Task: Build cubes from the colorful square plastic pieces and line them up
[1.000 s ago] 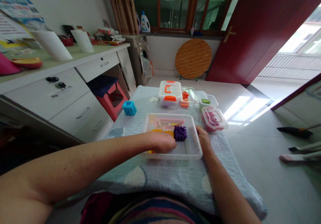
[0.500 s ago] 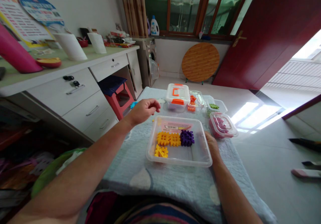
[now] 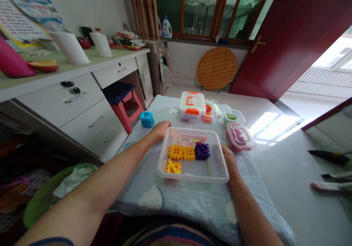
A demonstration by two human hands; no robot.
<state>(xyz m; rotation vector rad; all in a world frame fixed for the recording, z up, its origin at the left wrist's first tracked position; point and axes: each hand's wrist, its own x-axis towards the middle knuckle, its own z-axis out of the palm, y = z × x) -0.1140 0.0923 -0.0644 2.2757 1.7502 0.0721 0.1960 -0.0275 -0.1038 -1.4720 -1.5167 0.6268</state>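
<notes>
A clear plastic box (image 3: 217, 165) without a lid is in front of me on the cloth-covered table. Inside it lie orange-yellow interlocking pieces (image 3: 176, 152), a yellow piece (image 3: 173, 167) and a dark purple block (image 3: 202, 151). My left hand (image 3: 161, 130) is closed at the box's far left corner, its fingertips partly hidden by the rim. At the right side, my right hand (image 3: 228, 158) grips the box wall, with most of its fingers out of sight. Left of my left hand sits a blue cube of interlocking pieces (image 3: 146, 119).
Behind the box stands a lidded container with orange clips (image 3: 192, 106). Beside it are orange pieces (image 3: 207, 113), an open container with a green piece (image 3: 231, 116) and a lidded tub of pink pieces (image 3: 240, 137). A red stool (image 3: 125, 110) stands left of the table.
My left hand has come down from above the table to the box's left corner. The blue cube, mostly hidden by that hand before, now shows fully. The view has shifted slightly.
</notes>
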